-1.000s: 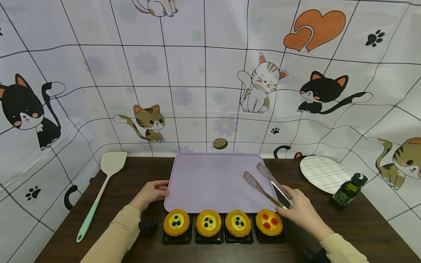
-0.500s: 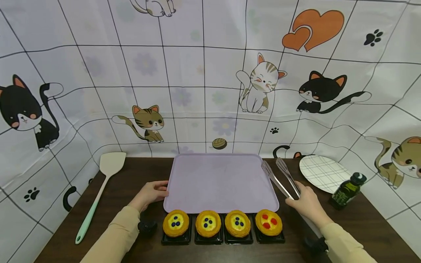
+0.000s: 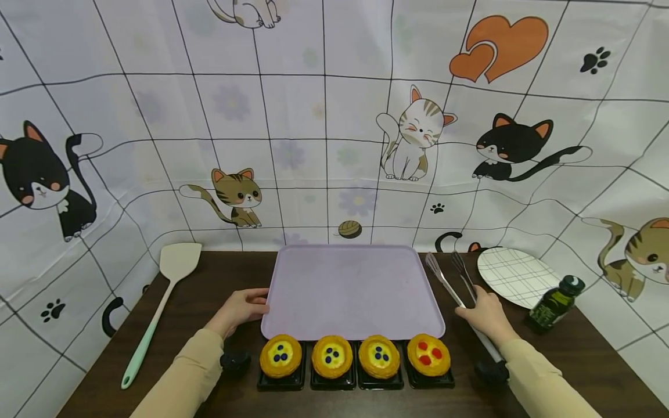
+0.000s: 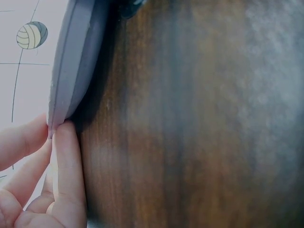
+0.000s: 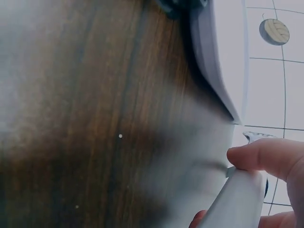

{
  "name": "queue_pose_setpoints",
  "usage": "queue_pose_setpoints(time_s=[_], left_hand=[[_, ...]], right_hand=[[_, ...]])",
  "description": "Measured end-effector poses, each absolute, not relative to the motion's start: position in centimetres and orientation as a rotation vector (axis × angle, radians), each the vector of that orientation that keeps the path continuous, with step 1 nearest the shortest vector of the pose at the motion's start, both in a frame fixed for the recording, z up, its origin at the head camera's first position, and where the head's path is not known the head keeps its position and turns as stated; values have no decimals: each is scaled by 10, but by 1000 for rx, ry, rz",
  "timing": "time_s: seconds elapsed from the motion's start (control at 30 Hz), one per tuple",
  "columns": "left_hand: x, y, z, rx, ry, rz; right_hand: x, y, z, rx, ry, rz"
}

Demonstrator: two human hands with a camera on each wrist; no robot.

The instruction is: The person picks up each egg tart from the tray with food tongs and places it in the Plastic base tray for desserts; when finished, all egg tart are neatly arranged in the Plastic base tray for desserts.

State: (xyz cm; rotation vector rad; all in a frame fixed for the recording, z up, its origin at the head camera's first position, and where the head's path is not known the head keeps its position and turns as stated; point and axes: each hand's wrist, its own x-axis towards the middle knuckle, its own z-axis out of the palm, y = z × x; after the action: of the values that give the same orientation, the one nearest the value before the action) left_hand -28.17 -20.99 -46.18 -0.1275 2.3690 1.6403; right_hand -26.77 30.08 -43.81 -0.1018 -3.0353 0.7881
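My left hand [image 3: 243, 310] pinches the left edge of a lilac rectangular tray [image 3: 352, 290]. In the left wrist view its fingertips meet on both sides of the tray's rim [image 4: 76, 61]. Beside the tray's right edge, my right hand [image 3: 487, 316] holds metal tongs [image 3: 488, 347], whose two arms point away and stand apart with nothing between them. The right wrist view shows the thumb on the tongs' handle [image 5: 237, 199]. In front of the tray sit several egg tarts on black square holders; one tart [image 3: 428, 355] has red dots, the others, like the leftmost tart [image 3: 280, 356], dark blue dots.
A spatula [image 3: 148, 331] with a pale green handle lies on the left of the dark wooden table [image 3: 397, 403]. At the right are a white checked plate [image 3: 514, 276] and a dark green bottle [image 3: 556, 305]. A cat-print sheet [image 3: 324, 116] hangs behind.
My right hand has moved the tongs rightward, from above the tray's right side to beside it. The left hand stays at the tray's edge, and the tarts have not moved.
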Motion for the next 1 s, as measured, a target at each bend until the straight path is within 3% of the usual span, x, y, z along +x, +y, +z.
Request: queue_pose_setpoints(time_s=[1.0], left_hand=[[-282, -209, -462, -121, 2391, 1635]], right_hand=[[-291, 295, -439, -196, -3124, 598]])
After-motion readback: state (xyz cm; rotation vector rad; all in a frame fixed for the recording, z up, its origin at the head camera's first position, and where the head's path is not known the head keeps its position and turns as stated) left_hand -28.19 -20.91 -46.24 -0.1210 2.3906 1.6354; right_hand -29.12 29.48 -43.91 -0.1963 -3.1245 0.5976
